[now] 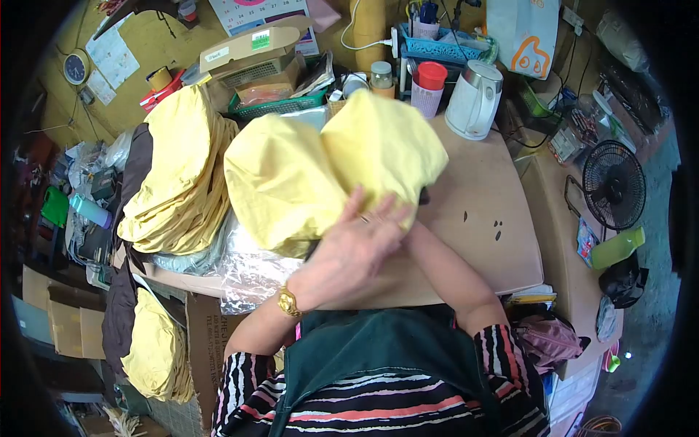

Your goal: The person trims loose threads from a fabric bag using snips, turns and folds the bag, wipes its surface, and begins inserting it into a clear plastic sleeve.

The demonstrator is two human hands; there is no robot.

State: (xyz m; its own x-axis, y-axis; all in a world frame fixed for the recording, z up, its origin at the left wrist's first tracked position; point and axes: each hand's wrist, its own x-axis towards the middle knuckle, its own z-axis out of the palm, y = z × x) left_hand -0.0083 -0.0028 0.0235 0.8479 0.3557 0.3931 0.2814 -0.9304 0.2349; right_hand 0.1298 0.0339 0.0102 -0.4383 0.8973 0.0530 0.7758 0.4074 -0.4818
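Note:
A yellow cloth piece (291, 175) with two rounded, puffed lobes is held up over the table in front of me. A bit of dark edging shows at its lower side. My left hand (360, 244), with a gold watch (288, 301) at its wrist, lies against the lower middle of the cloth, fingers stretched and spread. My right forearm (459, 280) reaches up beneath the cloth. My right hand is hidden behind the cloth and my left hand, so its fingers do not show. Left of the cloth lies a stack of similar yellow pieces (178, 171) with dark brown trim.
Clear plastic wrap (255, 258) covers part of the table (488, 211). A white kettle (475, 100), a red-lidded container (429, 76) and an open cardboard box (251, 51) line the back. More yellow pieces (156, 346) hang at lower left. A black fan (614, 183) stands right.

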